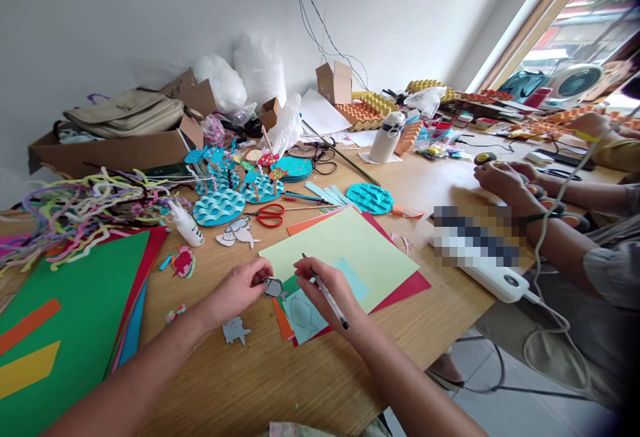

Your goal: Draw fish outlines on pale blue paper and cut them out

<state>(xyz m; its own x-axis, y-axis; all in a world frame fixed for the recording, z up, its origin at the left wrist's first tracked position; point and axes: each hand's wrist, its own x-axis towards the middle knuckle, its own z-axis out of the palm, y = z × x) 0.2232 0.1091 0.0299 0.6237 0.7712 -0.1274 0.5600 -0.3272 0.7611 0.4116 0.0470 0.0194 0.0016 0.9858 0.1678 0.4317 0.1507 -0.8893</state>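
Note:
My left hand pinches a small grey paper fish cutout with a dark outline. In my right hand is a pen, its tip pointing up and away from the paper. Below both hands lies a light blue paper piece with a fish outline drawn on it. It rests on pale green paper stacked over red and orange sheets. Another grey cutout lies on the table beneath my left wrist. A white and grey fish cutout sits farther back.
Red-handled scissors, a glue bottle and blue wavy discs stand beyond my hands. Green paper and pipe cleaners are at left. Another person's hands work at right, near a white power strip.

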